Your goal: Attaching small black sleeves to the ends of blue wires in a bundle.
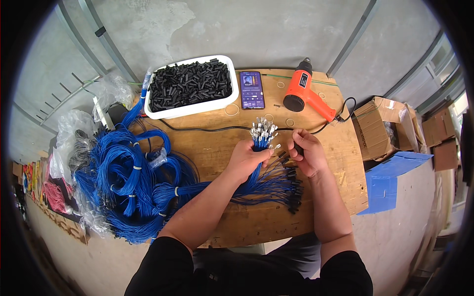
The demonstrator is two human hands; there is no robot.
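My left hand (246, 160) is closed around a bundle of blue wires (257, 144), whose silvery metal terminals (263, 129) fan out above the fist. Just to its right, my right hand (308, 152) is curled with thumb and fingers pinched together. A small dark piece, likely black tubing (298, 148), shows in that grip, mostly hidden by the fingers. One terminal sticks out from the bundle toward the right hand. Below both hands, more blue wires spread across the table, several ending in black sleeves (293, 192).
A white tub (235, 81) of short black tubes (190, 84) stands at the back. Beside it lie a phone (252, 90) and an orange heat gun (306, 91) with a black cord. Coiled blue wires (123, 167) cover the left side. Cardboard boxes (370, 129) stand right of the table.
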